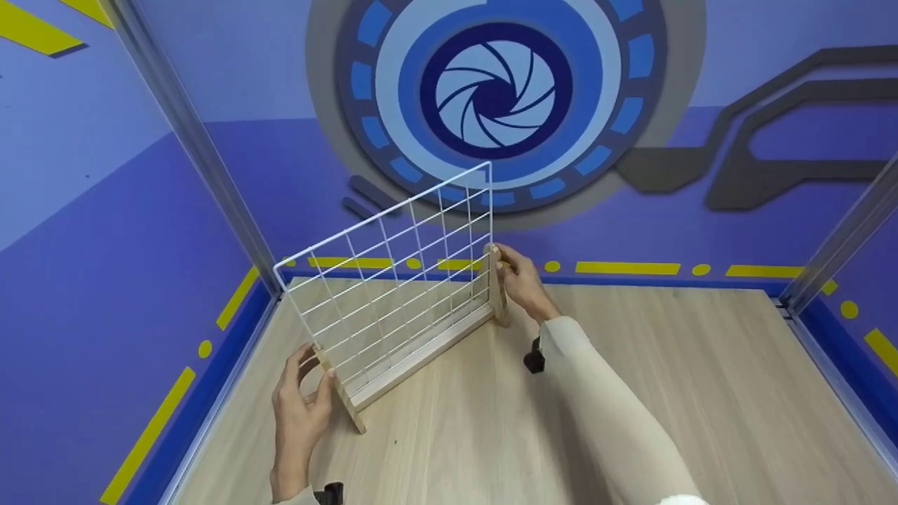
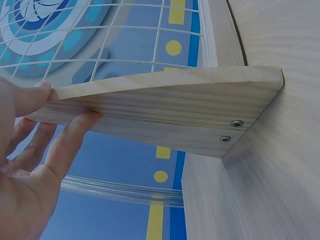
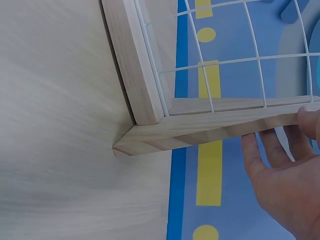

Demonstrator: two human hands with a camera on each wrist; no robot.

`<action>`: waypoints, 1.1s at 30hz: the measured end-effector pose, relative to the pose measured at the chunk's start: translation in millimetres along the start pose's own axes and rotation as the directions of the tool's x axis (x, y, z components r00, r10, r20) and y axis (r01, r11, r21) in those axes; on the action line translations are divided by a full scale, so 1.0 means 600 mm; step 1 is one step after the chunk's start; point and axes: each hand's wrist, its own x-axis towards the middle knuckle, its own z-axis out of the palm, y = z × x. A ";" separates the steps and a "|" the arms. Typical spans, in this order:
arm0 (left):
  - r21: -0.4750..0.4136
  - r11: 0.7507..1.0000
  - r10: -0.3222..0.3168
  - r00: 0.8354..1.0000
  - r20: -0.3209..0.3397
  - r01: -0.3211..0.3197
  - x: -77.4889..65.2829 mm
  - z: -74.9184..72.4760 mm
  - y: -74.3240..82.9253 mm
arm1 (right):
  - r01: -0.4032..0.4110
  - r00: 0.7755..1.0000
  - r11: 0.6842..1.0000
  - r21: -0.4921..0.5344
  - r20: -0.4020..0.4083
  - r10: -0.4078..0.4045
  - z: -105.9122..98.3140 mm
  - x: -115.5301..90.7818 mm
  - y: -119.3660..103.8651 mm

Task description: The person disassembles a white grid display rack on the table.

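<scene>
A white wire grid panel (image 1: 393, 259) stands upright and aslant in a wooden stand, which has a bottom bar (image 1: 428, 354) and two side boards resting on the table. My left hand (image 1: 298, 403) holds the upper end of the near left side board (image 2: 165, 105), thumb at one edge and fingertips against the outer face. Two screw heads (image 2: 236, 123) show low on that board. At the far right, my right hand (image 1: 523, 280) pinches the upper part of the other side board (image 3: 200, 135) between thumb and fingers. Its fingertips are partly hidden behind the wood.
The light wood-grain tabletop (image 1: 666, 393) spreads around the stand. Behind it rises a blue and purple printed wall (image 1: 617, 231), with metal frame posts (image 1: 203, 154) at the corners. A dark object (image 1: 534, 356) sits under the right wrist.
</scene>
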 end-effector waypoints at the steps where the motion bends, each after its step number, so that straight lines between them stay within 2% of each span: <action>1: 0.002 1.000 0.008 1.000 -0.006 -0.008 -0.001 0.000 0.001 | -0.002 1.000 1.000 0.001 -0.001 0.002 0.002 0.001 -0.002; 5: -0.003 1.000 0.025 1.000 -0.018 -0.025 -0.003 0.000 0.004 | -0.007 1.000 1.000 0.006 0.000 0.007 0.006 0.005 -0.005; 10: -0.035 0.999 0.015 1.000 -0.023 -0.016 -0.004 -0.001 0.004 | -0.015 1.000 1.000 0.011 0.009 0.014 0.009 0.008 -0.006; 20: -0.020 0.999 0.031 0.999 -0.037 -0.032 -0.004 0.005 0.000 | 0.009 1.000 0.999 0.034 0.012 -0.009 0.014 0.023 0.000; 27: -0.057 0.998 0.033 0.998 -0.045 -0.035 -0.005 0.007 -0.002 | -0.019 1.000 0.998 0.061 0.021 0.018 0.018 0.027 0.004; 33: -0.050 0.996 0.071 0.996 -0.058 -0.074 -0.002 0.010 -0.003 | -0.028 1.000 0.998 0.060 0.010 0.027 0.023 0.031 -0.001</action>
